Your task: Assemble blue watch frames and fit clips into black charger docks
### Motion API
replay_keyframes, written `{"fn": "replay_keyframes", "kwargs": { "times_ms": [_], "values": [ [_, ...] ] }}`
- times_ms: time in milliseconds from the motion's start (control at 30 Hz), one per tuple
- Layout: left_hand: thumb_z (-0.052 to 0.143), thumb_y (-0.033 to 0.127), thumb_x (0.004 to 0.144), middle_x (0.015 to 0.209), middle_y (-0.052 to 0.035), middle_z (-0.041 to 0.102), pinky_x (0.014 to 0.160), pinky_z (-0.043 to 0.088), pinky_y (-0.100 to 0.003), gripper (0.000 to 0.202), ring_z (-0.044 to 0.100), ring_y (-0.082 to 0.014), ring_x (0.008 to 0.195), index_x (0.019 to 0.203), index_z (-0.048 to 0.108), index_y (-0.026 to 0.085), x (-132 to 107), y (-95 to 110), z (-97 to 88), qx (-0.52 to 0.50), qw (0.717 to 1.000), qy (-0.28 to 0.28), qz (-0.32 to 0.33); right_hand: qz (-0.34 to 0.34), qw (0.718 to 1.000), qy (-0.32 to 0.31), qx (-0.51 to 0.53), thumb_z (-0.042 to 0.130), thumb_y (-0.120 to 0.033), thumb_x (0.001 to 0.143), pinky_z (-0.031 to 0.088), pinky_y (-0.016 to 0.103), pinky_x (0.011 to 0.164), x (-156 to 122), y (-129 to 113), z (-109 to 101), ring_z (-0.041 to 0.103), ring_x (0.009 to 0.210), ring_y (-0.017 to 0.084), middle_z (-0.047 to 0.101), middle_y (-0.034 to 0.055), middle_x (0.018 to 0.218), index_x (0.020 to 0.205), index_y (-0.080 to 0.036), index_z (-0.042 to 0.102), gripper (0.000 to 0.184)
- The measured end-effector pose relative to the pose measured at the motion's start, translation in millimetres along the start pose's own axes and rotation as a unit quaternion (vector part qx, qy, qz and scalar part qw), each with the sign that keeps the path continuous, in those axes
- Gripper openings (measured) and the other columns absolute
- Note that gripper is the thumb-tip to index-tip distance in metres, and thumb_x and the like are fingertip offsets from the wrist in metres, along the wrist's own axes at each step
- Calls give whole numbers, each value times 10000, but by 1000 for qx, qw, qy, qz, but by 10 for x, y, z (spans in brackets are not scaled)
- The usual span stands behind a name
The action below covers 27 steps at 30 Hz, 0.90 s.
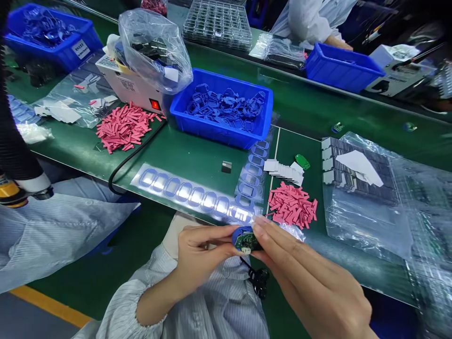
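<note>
Between my two hands, just in front of the bench edge, is a small green circuit board (245, 241) with a blue plastic frame (241, 230) around its upper side. My left hand (203, 249) pinches the left side of it between thumb and fingers. From the right, the fingers of my right hand (303, 268) close on its other side and cover part of the board. Just beyond the hands lies a clear sheet of blue oval gaskets (184, 191). A pile of pink strips (293, 204) sits beyond my right hand.
A blue bin (222, 136) of blue frames stands mid-bench, beside a white box (130, 84) carrying an open plastic bag (155, 47). Pink strips (125, 127) are heaped left. White pieces (284, 170), a green board (302, 162) and bagged grey parts (367, 169) lie right. A black hose (17, 117) hangs left.
</note>
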<state>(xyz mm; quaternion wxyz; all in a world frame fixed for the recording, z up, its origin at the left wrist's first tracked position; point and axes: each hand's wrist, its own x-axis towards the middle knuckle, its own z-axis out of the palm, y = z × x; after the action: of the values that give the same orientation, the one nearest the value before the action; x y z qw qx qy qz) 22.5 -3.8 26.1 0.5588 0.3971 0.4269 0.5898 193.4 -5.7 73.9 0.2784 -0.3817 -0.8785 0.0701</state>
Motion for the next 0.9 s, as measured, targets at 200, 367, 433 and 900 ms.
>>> {"fn": "replay_keyframes", "kwargs": {
  "times_ms": [200,367,433,900],
  "values": [
    [792,106,553,794,-2,744,641,596,-214,375,712,-196,675,878,722,280,-37,79,25,-26,998,1,-51,-60,997,-13,-45,432,-11,843,506,374,925,-1,0,14,495,1180,276,542,180,1250,1269,-28,477,429],
    [725,112,652,785,9,744,628,586,-178,248,713,-170,683,828,730,287,-33,94,61,14,999,34,-32,77,992,52,81,628,-138,791,555,294,850,4,-9,113,629,1003,220,652,106,1105,1198,-136,553,414],
    [727,124,655,803,8,743,627,590,-189,262,713,-175,690,854,723,293,-28,95,68,28,999,21,-16,196,961,63,187,653,-200,780,592,243,728,1,6,146,675,863,184,688,59,993,1115,-196,595,340],
    [715,156,690,909,28,734,739,591,-241,328,707,-177,796,968,685,328,-46,118,46,78,994,-32,73,320,807,-3,496,625,-137,788,575,155,616,98,45,111,694,695,126,723,-7,889,954,-274,678,222]
  ]
}}
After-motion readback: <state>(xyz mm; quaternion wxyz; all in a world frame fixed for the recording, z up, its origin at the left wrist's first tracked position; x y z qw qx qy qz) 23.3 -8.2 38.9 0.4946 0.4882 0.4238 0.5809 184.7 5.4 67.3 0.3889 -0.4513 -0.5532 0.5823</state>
